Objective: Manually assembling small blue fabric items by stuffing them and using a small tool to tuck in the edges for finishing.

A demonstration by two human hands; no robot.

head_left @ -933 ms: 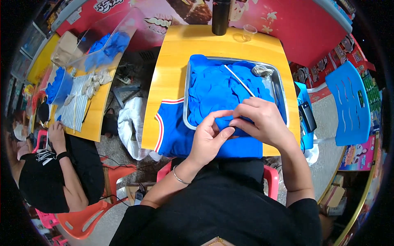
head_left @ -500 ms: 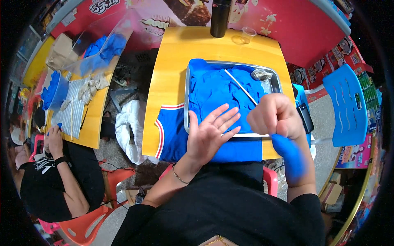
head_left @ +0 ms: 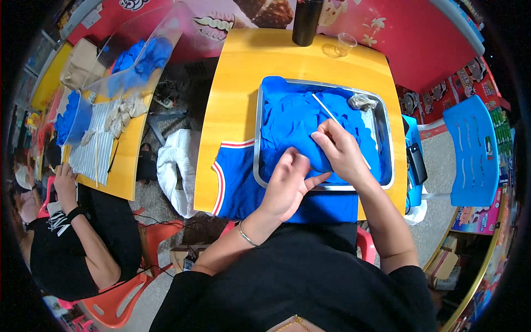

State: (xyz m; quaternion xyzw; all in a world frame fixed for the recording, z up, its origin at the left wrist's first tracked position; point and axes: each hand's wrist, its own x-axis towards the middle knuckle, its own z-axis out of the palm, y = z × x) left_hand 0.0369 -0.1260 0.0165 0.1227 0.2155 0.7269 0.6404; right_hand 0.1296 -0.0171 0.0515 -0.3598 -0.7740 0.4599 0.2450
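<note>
Head view: blue cloth (head_left: 293,124) in steel tray (head_left: 258,138) is being pinched by right hand (head_left: 338,150); left hand (head_left: 287,182), open flat, is being pressed just below-left.

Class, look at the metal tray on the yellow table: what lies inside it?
Inside the metal tray lie crumpled blue cloth, a thin white stick and a crumpled clear wrapper. Both hands, left hand and right hand, rest on the cloth. The tray floor beneath stays covered.
</note>
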